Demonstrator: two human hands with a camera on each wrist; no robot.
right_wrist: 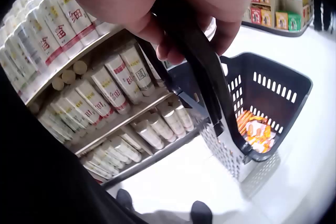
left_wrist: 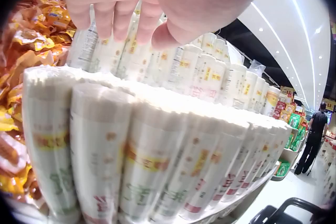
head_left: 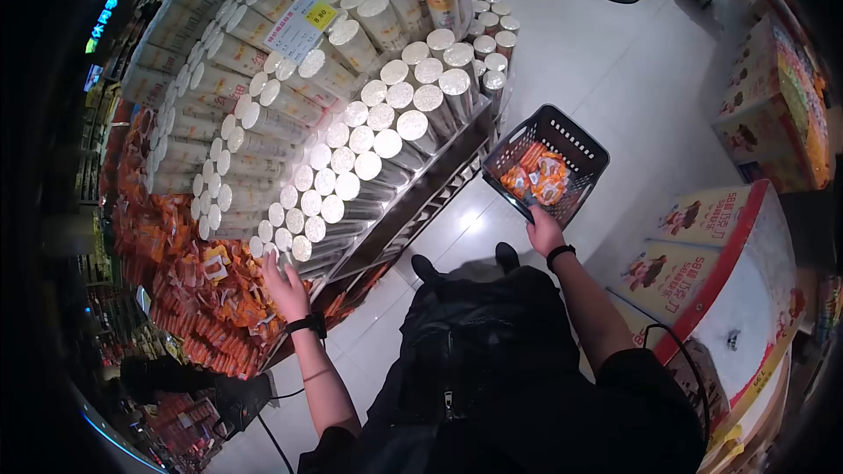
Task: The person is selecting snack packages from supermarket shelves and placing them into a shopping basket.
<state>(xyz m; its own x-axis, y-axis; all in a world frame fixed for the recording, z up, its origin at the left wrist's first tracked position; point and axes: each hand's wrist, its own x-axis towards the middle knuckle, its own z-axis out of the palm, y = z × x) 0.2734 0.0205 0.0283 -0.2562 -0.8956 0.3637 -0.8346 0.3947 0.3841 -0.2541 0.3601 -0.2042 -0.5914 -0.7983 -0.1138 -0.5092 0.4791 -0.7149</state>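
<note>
My left hand (head_left: 288, 291) reaches over the near end of a display of upright cylindrical packs (head_left: 348, 185), which look like dried noodles. Its fingers are extended, with nothing between them. In the left wrist view, that hand (left_wrist: 157, 3) hangs above the pale tops of the packs (left_wrist: 100, 145). Orange snack packets (head_left: 211, 281) are heaped beside it. My right hand (head_left: 544, 233) grips the handle of a black shopping basket (head_left: 575, 142). Its fingers curl around the black handle (right_wrist: 194, 50) in the right wrist view. Orange packets (head_left: 537, 175) lie inside the basket.
A price sign (head_left: 303, 25) stands among the packs. Shelves below hold more packs (right_wrist: 113, 87). Printed cartons (head_left: 676, 272) stand close on my right, with another carton display (head_left: 764, 105) farther off. A person in dark clothes (left_wrist: 316, 134) is down the aisle.
</note>
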